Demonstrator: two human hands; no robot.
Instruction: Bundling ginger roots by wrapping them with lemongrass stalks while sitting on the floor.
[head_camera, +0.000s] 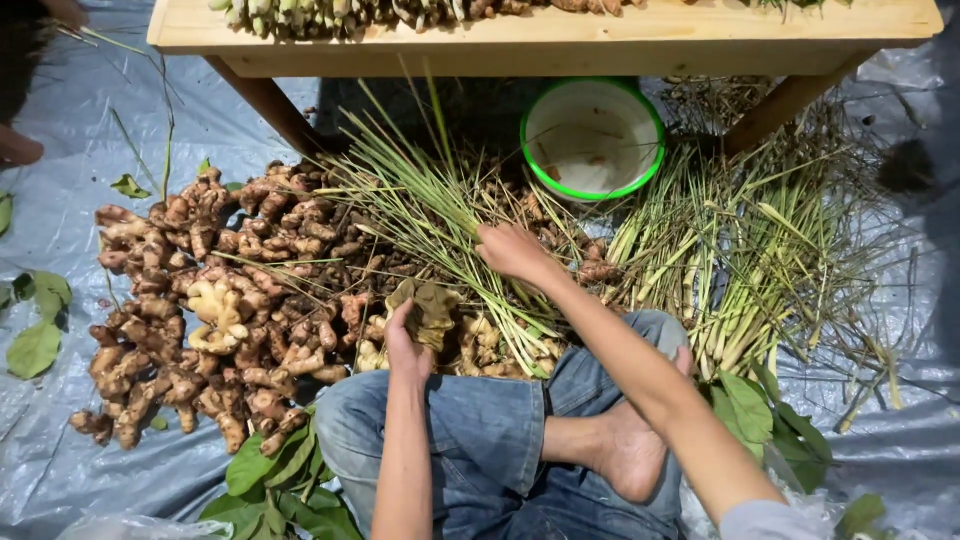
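Observation:
I sit cross-legged in jeans on a grey plastic sheet (80, 470). My left hand (405, 345) grips a knobbly piece of ginger root (428, 308) just in front of my knee. My right hand (512, 250) reaches forward, palm down, onto a bundle of lemongrass stalks (430, 205) that lies across the roots; whether its fingers close on a stalk I cannot tell. A large heap of ginger roots (210, 300) spreads to the left of both hands.
A second spread of lemongrass (745, 255) lies at the right. A white bowl with a green rim (592, 140) sits under a low wooden table (545, 35) holding more produce. Green leaves (280, 480) lie by my knees. Another person's foot (18, 148) shows far left.

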